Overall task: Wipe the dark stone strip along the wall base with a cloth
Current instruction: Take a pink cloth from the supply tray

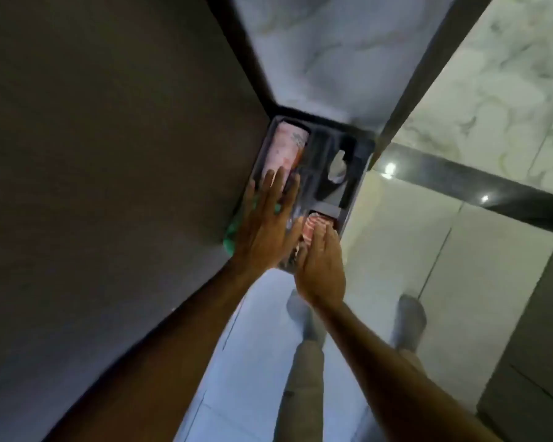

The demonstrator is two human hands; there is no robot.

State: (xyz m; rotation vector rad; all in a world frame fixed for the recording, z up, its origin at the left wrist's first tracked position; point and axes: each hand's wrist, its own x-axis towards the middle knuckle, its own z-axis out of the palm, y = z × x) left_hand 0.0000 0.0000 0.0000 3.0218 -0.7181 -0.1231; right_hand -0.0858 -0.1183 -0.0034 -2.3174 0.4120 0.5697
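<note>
Cloth, green, mid-frame left, pressed under left hand against dark wall panel; fingers flat and spread, no closed grip, palm pinning it. Right hand just beside, fingers extended, holding nothing. Dark stone strip runs across right side at marble wall base. Black compartment tray w/ pink rolled item sits in corner above hands.
</note>
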